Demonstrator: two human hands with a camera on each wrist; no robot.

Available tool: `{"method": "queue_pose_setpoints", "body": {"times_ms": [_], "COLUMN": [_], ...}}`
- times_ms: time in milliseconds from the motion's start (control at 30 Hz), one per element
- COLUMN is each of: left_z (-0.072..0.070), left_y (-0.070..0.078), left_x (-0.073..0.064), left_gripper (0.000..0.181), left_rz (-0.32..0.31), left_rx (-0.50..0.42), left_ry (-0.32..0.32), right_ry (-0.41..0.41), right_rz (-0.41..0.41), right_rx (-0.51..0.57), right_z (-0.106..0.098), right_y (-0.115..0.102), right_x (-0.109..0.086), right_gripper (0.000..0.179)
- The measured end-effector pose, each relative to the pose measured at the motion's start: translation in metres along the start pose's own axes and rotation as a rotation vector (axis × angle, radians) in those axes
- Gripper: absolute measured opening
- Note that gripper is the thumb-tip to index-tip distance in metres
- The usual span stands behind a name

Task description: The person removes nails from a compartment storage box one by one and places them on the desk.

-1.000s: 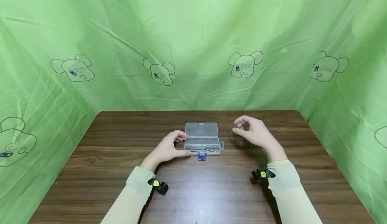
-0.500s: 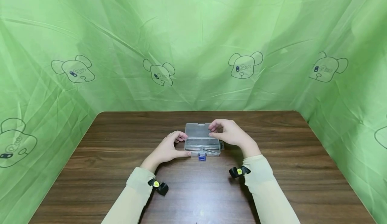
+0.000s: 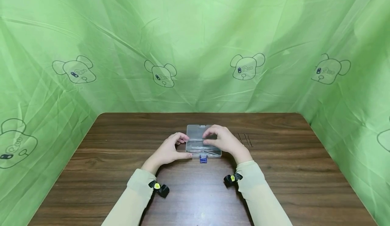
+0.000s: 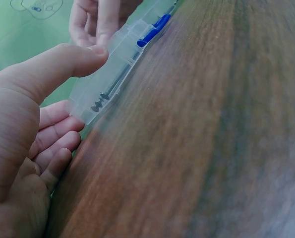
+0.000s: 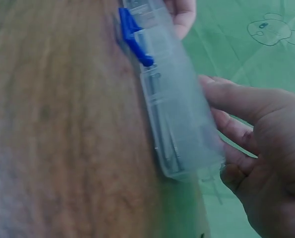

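Observation:
A clear plastic box [image 3: 195, 144] with a blue latch [image 3: 203, 159] lies on the table, its lid [image 3: 195, 131] folded back away from the person. Several nails [image 4: 100, 103] lie in its front part. My left hand [image 3: 167, 149] grips the box's left end, thumb at the front corner and fingers at the back. Over the box's right half is my right hand [image 3: 223, 140], thumb and forefinger bent towards each other. I cannot tell whether a nail is between them. In the right wrist view its fingertips [image 5: 214, 84] show beyond the box wall.
Loose nails [image 3: 248, 140] lie on the wooden table [image 3: 289, 171] to the right of the box, partly hidden by the right hand. A green cloth [image 3: 195, 49] with bear-head drawings hangs behind the table and along both sides.
My right hand has moved left from above the loose nails to over the box, dropping slightly towards the end. The left hand has stayed on the box.

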State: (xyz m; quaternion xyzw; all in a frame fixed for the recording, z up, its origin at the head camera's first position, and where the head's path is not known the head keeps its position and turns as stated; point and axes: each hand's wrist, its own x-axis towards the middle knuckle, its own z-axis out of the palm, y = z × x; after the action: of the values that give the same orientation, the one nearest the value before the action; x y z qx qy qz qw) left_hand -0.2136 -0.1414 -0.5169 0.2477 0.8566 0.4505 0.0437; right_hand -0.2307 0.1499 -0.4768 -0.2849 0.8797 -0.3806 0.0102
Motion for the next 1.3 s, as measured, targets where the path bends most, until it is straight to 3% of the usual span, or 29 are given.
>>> {"method": "queue_pose_setpoints", "body": {"times_ms": [367,900,1300], "left_z": [-0.001,0.0,0.0], "left_y": [0.002,0.001,0.002], "left_x": [-0.001,0.001,0.0], "left_gripper": [0.066,0.067,0.066], "left_rz": [-0.019,-0.016,-0.014], "left_rx": [0.01,0.016,0.014], "left_ry": [-0.004,-0.005,-0.005], "right_ry": [-0.058,-0.069,-0.09], "right_rz": [-0.056,-0.09,-0.037], "right_rx": [-0.094,-0.211,-0.274], "right_z": [0.002,-0.001,-0.001], "right_y": [0.003,0.002,-0.003], "right_x": [0.0,0.001,0.001], "right_gripper": [0.007,0.005,0.01]}}
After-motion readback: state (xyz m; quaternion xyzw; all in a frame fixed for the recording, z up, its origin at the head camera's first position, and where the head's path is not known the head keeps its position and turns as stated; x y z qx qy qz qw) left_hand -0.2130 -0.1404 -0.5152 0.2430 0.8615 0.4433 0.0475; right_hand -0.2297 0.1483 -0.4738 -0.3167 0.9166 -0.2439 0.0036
